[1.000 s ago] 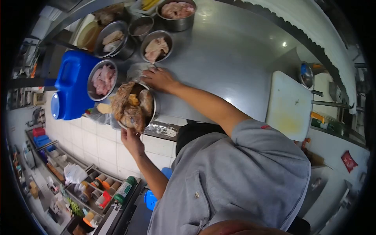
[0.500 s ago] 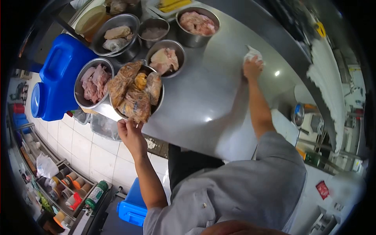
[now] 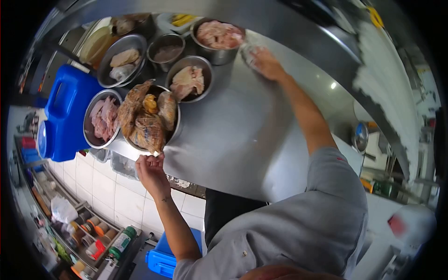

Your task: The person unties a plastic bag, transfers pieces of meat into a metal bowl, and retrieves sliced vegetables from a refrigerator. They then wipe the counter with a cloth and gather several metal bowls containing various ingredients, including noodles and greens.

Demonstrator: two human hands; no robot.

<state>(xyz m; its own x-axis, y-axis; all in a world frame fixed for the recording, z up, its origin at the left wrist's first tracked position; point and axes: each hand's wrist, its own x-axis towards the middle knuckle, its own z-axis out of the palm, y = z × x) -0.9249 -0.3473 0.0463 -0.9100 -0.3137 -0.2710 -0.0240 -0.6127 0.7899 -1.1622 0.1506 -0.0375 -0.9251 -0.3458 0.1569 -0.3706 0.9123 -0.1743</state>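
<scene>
My right hand (image 3: 268, 64) presses a crumpled whitish cloth (image 3: 250, 57) onto the steel tabletop (image 3: 224, 126), right beside a deep metal pot of pale raw meat (image 3: 218, 35). My left hand (image 3: 153, 175) is at the table's near edge, its fingers curled together at the near rim of a metal bowl (image 3: 175, 130). That bowl is heaped with brown, seasoned-looking pieces of meat (image 3: 148, 123). How firmly the fingers grip the rim is hidden. Close by are a bowl of pink raw meat (image 3: 103, 119) and a bowl holding a pale raw piece (image 3: 187, 81).
A large blue plastic jug (image 3: 72, 112) stands at the left. Farther back are a metal bowl with light-coloured lumps (image 3: 122, 60) and a small pot (image 3: 166, 52). A steel shelf edge (image 3: 298, 28) crosses above the table's far side. Below left lies a blue lidded bin (image 3: 165, 259).
My right hand has swept the cloth leftward across the tabletop to the pot of raw meat. My left hand stays by the bowl of brown meat. The whole view has shifted slightly.
</scene>
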